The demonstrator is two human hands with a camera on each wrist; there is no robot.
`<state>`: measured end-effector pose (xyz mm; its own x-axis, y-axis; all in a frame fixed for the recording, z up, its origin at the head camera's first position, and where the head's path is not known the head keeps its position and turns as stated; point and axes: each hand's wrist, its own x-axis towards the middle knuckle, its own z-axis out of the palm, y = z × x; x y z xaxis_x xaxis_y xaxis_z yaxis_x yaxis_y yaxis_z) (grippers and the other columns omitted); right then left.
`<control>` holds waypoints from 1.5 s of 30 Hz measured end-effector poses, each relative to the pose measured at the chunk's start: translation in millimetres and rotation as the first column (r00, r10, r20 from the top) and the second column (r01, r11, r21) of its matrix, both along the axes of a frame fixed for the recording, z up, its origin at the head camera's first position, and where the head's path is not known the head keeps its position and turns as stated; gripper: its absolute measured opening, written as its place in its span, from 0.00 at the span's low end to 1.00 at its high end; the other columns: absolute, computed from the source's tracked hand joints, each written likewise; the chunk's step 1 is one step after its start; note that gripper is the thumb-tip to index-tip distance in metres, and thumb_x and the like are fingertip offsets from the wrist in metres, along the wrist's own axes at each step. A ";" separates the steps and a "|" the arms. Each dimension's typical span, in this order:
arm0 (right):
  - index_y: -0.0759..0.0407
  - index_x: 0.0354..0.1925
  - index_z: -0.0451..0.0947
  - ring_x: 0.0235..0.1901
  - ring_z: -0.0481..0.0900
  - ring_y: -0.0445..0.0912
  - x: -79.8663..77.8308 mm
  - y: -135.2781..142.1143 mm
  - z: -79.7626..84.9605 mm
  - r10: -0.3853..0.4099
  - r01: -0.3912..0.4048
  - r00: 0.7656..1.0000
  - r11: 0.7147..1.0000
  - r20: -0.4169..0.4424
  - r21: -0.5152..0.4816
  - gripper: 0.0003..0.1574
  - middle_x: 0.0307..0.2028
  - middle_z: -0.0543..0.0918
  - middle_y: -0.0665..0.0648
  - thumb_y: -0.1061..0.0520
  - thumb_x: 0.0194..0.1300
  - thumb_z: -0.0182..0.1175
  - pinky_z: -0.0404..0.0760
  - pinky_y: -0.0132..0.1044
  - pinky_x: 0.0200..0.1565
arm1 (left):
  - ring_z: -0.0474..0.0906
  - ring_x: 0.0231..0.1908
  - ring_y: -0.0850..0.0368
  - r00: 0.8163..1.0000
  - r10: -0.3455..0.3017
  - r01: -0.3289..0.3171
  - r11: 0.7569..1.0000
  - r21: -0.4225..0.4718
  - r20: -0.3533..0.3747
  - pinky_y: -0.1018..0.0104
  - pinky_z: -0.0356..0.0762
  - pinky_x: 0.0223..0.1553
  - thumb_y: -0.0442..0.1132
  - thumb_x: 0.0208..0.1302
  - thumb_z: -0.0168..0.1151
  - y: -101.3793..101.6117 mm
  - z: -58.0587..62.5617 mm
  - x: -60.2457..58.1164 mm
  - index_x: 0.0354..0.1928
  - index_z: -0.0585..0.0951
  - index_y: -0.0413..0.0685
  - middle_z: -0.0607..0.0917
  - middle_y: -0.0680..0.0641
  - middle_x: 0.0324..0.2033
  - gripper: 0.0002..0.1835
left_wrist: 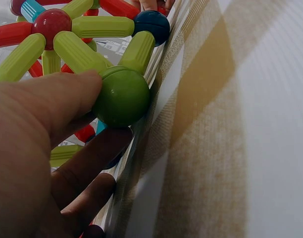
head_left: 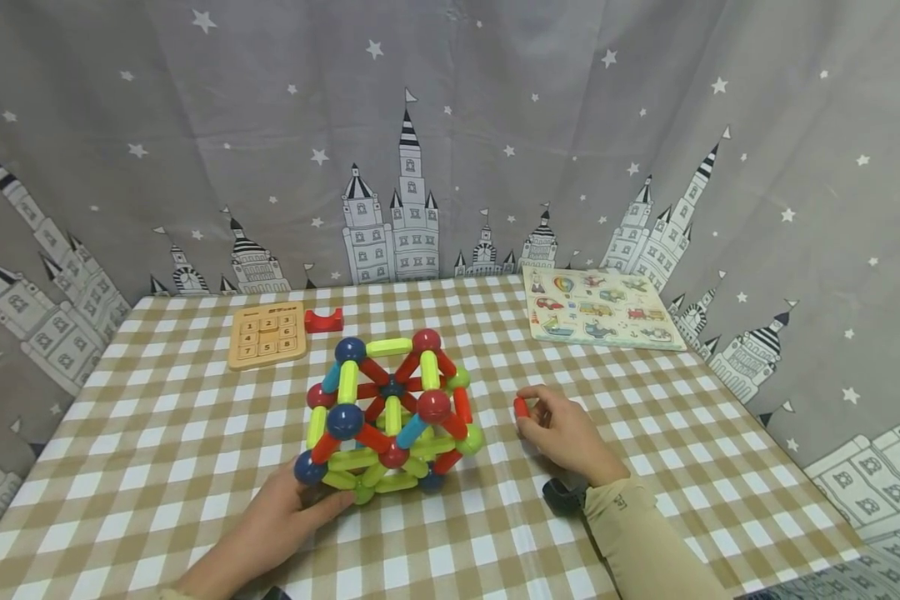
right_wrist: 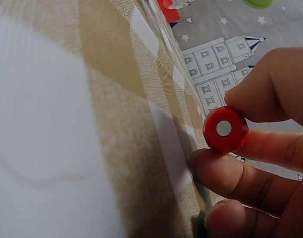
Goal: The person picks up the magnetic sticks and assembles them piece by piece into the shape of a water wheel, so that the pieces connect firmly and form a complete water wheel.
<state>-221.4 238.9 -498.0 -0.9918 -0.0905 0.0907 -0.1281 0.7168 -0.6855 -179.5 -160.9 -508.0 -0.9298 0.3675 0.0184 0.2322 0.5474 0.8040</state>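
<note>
A ball-and-rod magnetic frame (head_left: 345,422) in dark blue, red, light blue and yellow-green stands on the table, left of centre. At its near lower corner my left hand (head_left: 281,508) holds a green ball (left_wrist: 123,96); the left wrist view has the thumb on the ball and fingers under it. To the right of the frame, my right hand (head_left: 562,433) pinches a red magnetic rod (head_left: 521,407) between thumb and fingers. In the right wrist view the end of this rod faces the camera, a silvery disc at its centre.
A wooden number puzzle (head_left: 267,335) lies at the back left, with a red curved block (head_left: 324,321) next to it. Farther right is a picture board (head_left: 603,308) of vehicles. A checked cloth (head_left: 157,417) covers the table, and a grey castle-print curtain (head_left: 270,150) hangs behind.
</note>
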 end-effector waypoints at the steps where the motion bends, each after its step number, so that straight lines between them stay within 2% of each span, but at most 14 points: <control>1: 0.52 0.58 0.78 0.24 0.74 0.43 -0.3 -0.1 0.3 0.003 -0.003 1.000 1.000 -0.004 0.002 0.24 0.27 0.78 0.48 0.55 0.63 0.65 0.73 0.35 0.27 | 0.80 0.59 0.61 1.000 0.002 -0.002 1.000 0.002 0.001 0.59 0.79 0.60 0.53 0.64 0.72 -0.1 -0.1 0.0 0.65 0.77 0.63 0.83 0.62 0.59 0.28; 18: 0.51 0.59 0.78 0.24 0.74 0.43 -0.4 0.2 0.3 -0.005 0.005 1.000 1.000 0.016 0.003 0.24 0.27 0.78 0.48 0.54 0.64 0.66 0.73 0.35 0.27 | 0.79 0.62 0.60 1.000 0.008 -0.008 1.000 0.001 -0.007 0.53 0.77 0.62 0.57 0.66 0.69 0.2 1.2 0.0 0.66 0.76 0.63 0.83 0.62 0.60 0.29; 26: 0.52 0.59 0.78 0.25 0.74 0.43 0.9 -0.4 0.7 -0.007 0.007 1.000 1.000 0.015 0.010 0.24 0.28 0.78 0.49 0.54 0.65 0.66 0.73 0.35 0.28 | 0.79 0.61 0.61 1.000 0.008 -0.008 1.000 -0.003 -0.014 0.55 0.78 0.62 0.56 0.66 0.69 0.3 1.0 0.5 0.66 0.76 0.63 0.83 0.62 0.59 0.28; 31: 0.52 0.59 0.79 0.24 0.74 0.43 0.9 -0.1 0.7 -0.004 0.004 1.000 1.000 0.009 0.013 0.24 0.28 0.78 0.48 0.54 0.65 0.66 0.73 0.35 0.27 | 0.79 0.61 0.62 1.000 -0.005 0.005 1.000 0.006 -0.009 0.54 0.77 0.62 0.55 0.62 0.73 0.3 2.3 0.8 0.65 0.76 0.66 0.83 0.64 0.59 0.29; 36: 0.52 0.59 0.78 0.24 0.74 0.43 0.2 1.3 -2.0 0.004 -0.004 1.000 1.000 0.003 0.007 0.24 0.28 0.78 0.48 0.53 0.65 0.66 0.73 0.35 0.27 | 0.80 0.59 0.60 0.999 -0.016 0.015 0.999 -0.030 -0.036 0.52 0.78 0.61 0.51 0.58 0.78 1.0 4.8 1.7 0.65 0.76 0.65 0.83 0.62 0.59 0.33; 40: 0.51 0.59 0.78 0.23 0.74 0.42 -0.9 1.4 -2.6 0.009 -0.009 1.000 1.000 -0.009 0.016 0.24 0.27 0.78 0.47 0.53 0.65 0.66 0.74 0.35 0.27 | 0.80 0.58 0.61 0.999 -0.018 0.016 0.999 -0.049 -0.042 0.53 0.79 0.60 0.51 0.58 0.78 1.3 4.5 1.0 0.65 0.75 0.65 0.83 0.62 0.59 0.33; 45: 0.52 0.59 0.79 0.24 0.74 0.42 -2.0 2.1 -1.0 0.018 -0.017 1.000 1.000 -0.010 0.025 0.25 0.27 0.79 0.47 0.53 0.65 0.66 0.73 0.35 0.28 | 0.79 0.61 0.60 0.998 -0.017 0.015 0.999 -0.039 -0.052 0.49 0.79 0.61 0.52 0.60 0.76 3.6 1.5 -0.1 0.67 0.74 0.66 0.82 0.62 0.60 0.33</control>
<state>-223.4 241.0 -499.0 -0.9891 -0.1101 0.0981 -0.1475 0.7312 -0.6661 -179.6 -157.3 -506.5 -0.9219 0.3838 0.0527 0.2828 0.5737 0.7687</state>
